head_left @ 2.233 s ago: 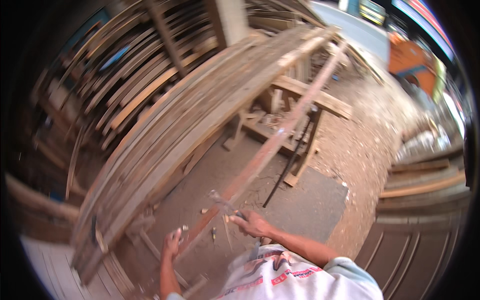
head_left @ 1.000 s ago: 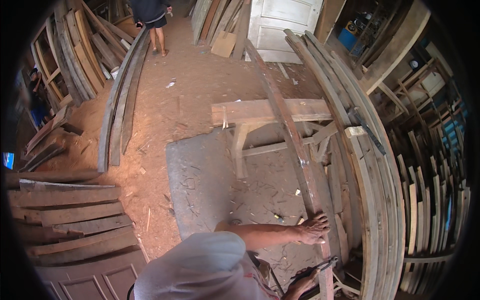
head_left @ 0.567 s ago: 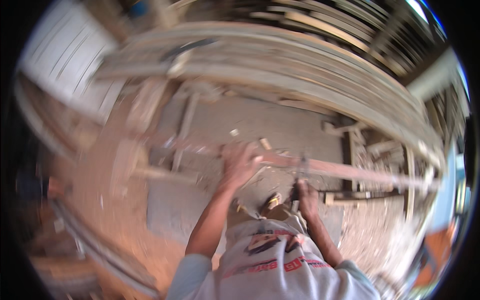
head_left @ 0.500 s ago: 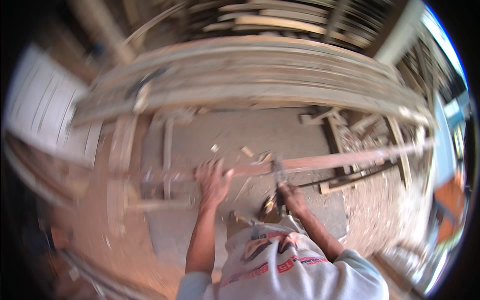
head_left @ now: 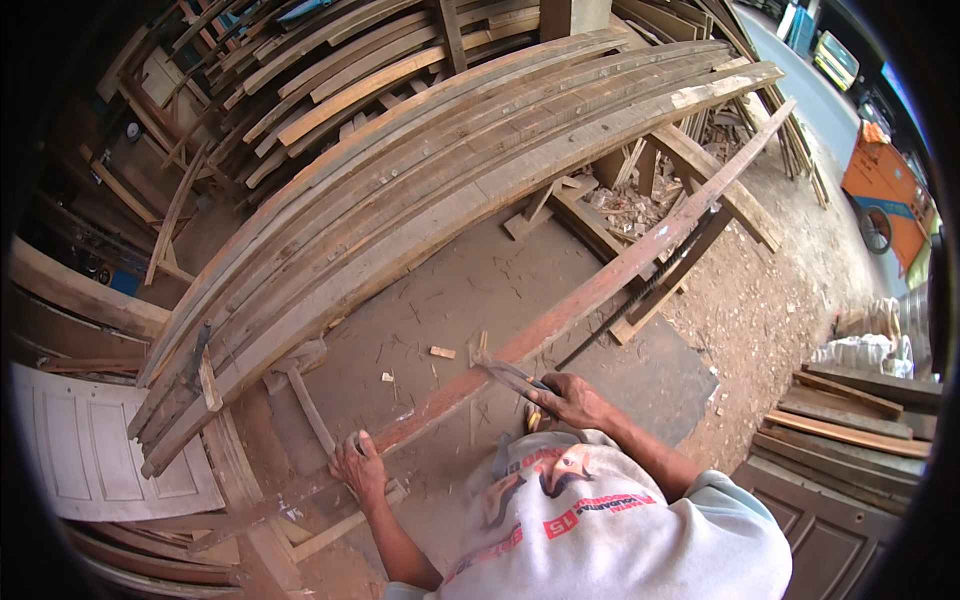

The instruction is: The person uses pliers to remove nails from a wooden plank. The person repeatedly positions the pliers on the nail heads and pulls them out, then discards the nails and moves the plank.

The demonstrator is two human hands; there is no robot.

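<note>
I note the long reddish plank (head_left: 600, 285) running from lower left of the frame to upper right, resting across a wooden trestle (head_left: 720, 190). The left hand (head_left: 358, 468) presses down on its lower end, fingers curled over the edge, apparently to steady it. The right hand (head_left: 575, 400) is closed around a metal tool (head_left: 512, 377) whose tip meets the plank's edge. Stacked planks (head_left: 420, 170) lie behind.

wearer: light grey short-sleeved T-shirt, loose fit | chest print: red and orange lettering and graphic, seen upside down from above | sleeves: end above the elbows, forearms bare | left hand (head_left: 358, 468): no glove, no ring visible | right hand (head_left: 572, 400): no glove, no watch at wrist
</note>
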